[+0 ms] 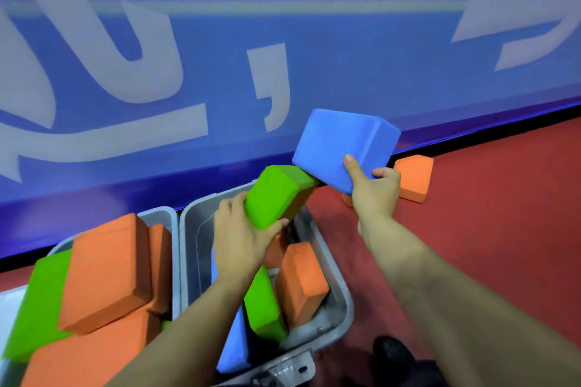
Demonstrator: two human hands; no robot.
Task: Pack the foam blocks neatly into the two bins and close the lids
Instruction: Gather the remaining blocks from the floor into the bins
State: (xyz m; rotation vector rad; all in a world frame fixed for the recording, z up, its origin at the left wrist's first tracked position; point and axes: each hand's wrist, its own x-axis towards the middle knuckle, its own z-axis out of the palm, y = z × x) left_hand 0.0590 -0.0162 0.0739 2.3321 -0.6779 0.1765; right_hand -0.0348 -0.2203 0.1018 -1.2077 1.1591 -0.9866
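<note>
Two hands are busy: the left hand (240, 237) is curled round a green block (273, 196) above the right bin (341, 289), and the right hand (374, 187) pinches a blue block (339, 144) in the air beside it. The left bin (163, 214) is heaped with orange and green blocks. White lettering on the blue wall (377, 41) is blurred and unreadable.

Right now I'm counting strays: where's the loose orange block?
Head view, right side: the orange block lies on the red floor by the blue wall, behind the right hand.
</note>
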